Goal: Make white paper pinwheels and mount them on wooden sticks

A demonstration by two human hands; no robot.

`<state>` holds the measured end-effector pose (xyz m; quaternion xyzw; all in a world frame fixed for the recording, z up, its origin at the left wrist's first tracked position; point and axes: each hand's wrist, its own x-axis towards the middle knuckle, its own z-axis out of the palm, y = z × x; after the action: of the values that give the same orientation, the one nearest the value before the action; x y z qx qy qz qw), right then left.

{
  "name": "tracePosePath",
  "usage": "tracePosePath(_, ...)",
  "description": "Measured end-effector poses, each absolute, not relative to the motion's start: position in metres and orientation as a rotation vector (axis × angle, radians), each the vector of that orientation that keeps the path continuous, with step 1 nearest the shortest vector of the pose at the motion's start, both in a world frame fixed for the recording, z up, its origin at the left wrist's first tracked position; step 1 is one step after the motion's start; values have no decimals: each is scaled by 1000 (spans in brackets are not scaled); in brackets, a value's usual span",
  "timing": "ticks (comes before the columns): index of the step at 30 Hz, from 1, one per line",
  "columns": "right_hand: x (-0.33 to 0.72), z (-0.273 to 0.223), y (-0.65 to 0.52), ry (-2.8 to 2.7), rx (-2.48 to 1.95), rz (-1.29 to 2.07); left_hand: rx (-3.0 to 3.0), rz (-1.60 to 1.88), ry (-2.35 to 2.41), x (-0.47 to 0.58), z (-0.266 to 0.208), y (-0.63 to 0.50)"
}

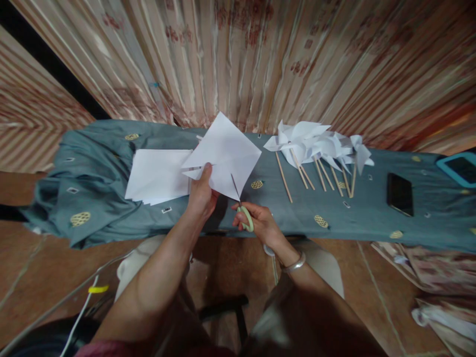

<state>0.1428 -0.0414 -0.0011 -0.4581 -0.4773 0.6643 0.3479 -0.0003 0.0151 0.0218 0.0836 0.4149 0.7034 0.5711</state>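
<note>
My left hand (203, 193) pinches a white square sheet of paper (226, 144), thumb on top, and holds it up with one corner pointing away from me. A slit runs in from the sheet's left corner toward my thumb. My right hand (256, 220) has its fingers in the pale green handles of a pair of scissors (245, 218). One dark blade lies across the sheet's near corner; the other blade is hidden. Left of the sheet lies a stack of white paper (159, 173), partly covered by it.
Several white paper pinwheels (305, 141) on wooden sticks lie right of the sheet. Farther right are a black phone (400, 194) and a blue-framed device (459, 168). A grey-green patterned cloth (238, 225) covers the narrow table, with a curtain (238, 64) behind it.
</note>
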Motion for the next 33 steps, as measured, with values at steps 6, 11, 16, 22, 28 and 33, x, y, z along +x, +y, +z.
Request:
tracePosePath(6,144,-3,-41,-1273,-1189,1670,234,1650,955,3,19,13)
tracePosePath(11,143,-4,-40,-1237,-1197,1675,230,1644,969,3,16,13)
tracePosePath(16,142,-4,-40,-1228,-1206,1675,244,1632,976,2,16,13)
tracePosePath(22,144,0,-40,-1243,-1193,1689,237,1617,990,4,20,10)
tracePosePath(28,145,-4,-38,-1260,-1181,1672,202,1594,993,4,20,11)
tracePosePath(33,145,-9,-36,-1240,-1131,1673,205,1577,987,4,17,11)
